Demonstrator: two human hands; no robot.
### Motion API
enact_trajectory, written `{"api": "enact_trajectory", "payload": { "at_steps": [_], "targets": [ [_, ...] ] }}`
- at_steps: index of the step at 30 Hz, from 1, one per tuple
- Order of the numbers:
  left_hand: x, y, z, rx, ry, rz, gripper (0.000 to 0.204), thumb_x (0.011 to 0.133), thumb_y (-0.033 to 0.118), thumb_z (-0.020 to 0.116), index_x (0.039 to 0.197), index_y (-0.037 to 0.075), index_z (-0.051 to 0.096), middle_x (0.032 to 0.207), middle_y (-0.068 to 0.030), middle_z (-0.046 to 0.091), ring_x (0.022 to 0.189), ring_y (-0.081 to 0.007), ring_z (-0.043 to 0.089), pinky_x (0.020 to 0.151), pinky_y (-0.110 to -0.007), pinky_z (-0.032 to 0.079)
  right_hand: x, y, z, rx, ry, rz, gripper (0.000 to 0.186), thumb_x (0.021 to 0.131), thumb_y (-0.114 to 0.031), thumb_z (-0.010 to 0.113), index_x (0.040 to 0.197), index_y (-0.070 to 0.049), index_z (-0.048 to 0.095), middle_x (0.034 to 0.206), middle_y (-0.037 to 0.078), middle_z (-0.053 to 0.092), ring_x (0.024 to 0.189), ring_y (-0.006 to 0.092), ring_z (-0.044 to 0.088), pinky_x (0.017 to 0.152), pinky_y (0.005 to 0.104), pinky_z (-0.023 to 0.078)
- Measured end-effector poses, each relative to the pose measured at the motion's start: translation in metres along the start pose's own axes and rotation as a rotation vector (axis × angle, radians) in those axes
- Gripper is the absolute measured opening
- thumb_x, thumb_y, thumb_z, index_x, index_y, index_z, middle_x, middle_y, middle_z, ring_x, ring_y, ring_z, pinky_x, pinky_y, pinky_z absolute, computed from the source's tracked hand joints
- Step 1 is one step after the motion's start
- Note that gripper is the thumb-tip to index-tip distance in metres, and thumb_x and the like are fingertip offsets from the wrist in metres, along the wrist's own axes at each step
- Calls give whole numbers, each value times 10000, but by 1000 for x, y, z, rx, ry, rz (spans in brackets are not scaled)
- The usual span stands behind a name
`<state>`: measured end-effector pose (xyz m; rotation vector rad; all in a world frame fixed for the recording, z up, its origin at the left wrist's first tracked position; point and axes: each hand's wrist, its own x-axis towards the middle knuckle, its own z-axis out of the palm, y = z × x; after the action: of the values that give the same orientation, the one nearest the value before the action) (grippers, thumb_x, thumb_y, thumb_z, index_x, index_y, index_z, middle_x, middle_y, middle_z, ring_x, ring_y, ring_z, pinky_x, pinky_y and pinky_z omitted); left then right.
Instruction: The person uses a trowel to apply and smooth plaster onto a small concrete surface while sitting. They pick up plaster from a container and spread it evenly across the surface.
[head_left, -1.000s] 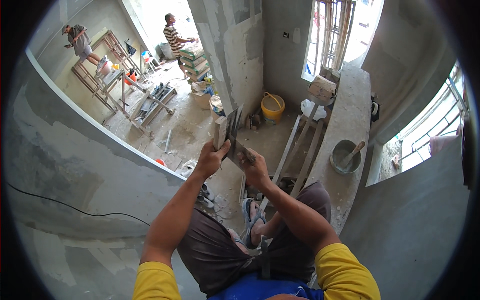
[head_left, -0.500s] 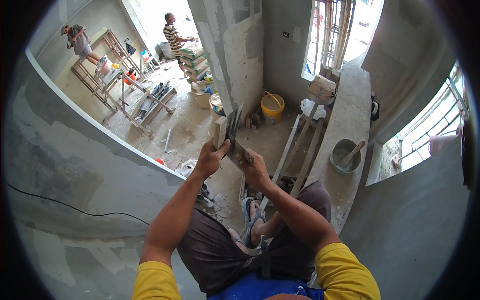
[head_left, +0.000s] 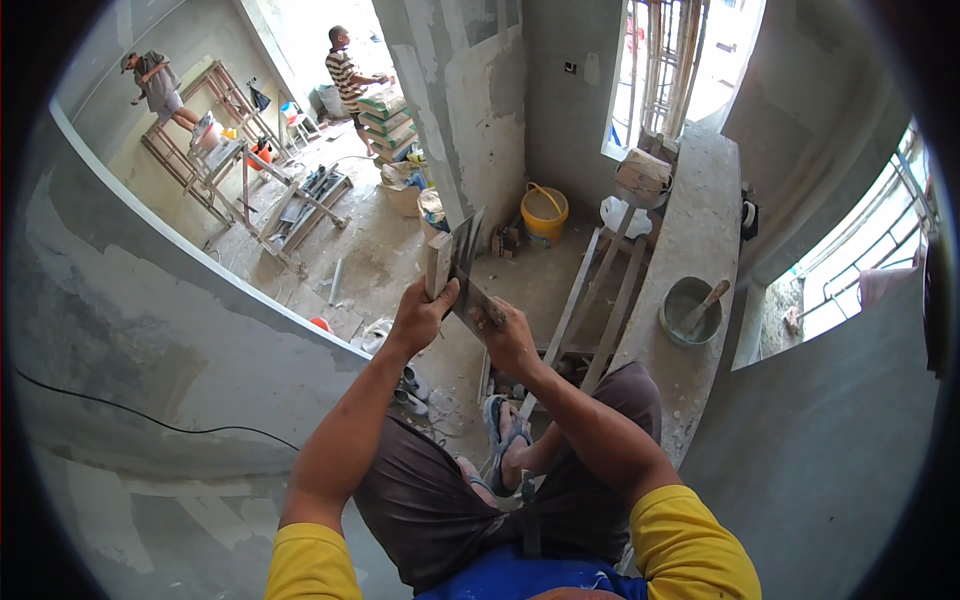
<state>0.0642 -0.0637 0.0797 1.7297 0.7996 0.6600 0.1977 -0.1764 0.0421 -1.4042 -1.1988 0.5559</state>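
My left hand (head_left: 424,315) is closed around the lower end of a pale, wood-like block (head_left: 438,262). Against its right side stands a thin grey metal blade (head_left: 464,238); whether block and blade are one tool I cannot tell. My right hand (head_left: 513,338) is wrapped around the mortar-crusted handle (head_left: 492,312) of a flat metal trowel (head_left: 474,305). The trowel's plate slants up to my left thumb, so both hands are close together in front of my knees. Its far edge is partly hidden by the left fingers.
On the concrete ledge (head_left: 705,215) at right sits a mixing bowl (head_left: 690,312) with a stick-like handle in it. Beyond are a yellow bucket (head_left: 545,228) and long planks (head_left: 610,300). Past the wall edge, two people work near scaffolding (head_left: 190,160) and stacked bags (head_left: 387,120).
My hands and the tools in them look unmoved. The person on the far scaffolding has shifted an arm; the view has moved very slightly.
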Motion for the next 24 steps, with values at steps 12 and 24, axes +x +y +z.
{"api": "enact_trajectory", "payload": {
  "at_steps": [12,24],
  "targets": [
    [1,1,3,-50,-7,27,295,972,257,599,1019,-32,626,836,-24,623,787,-97,514,709,-279,449,0,2,-1,-17,-10,14,151,891,-135,589,931,10,598,876,230,592,819,444,570,700,455,445],
    [1,-4,1,-14,-10,16,273,970,247,600,988,-24,625,817,-14,607,772,-95,504,694,-281,443,-1,1,-1,-20,-22,12,118,842,-51,581,942,10,594,887,228,594,835,444,572,708,463,447]
  ]
}}
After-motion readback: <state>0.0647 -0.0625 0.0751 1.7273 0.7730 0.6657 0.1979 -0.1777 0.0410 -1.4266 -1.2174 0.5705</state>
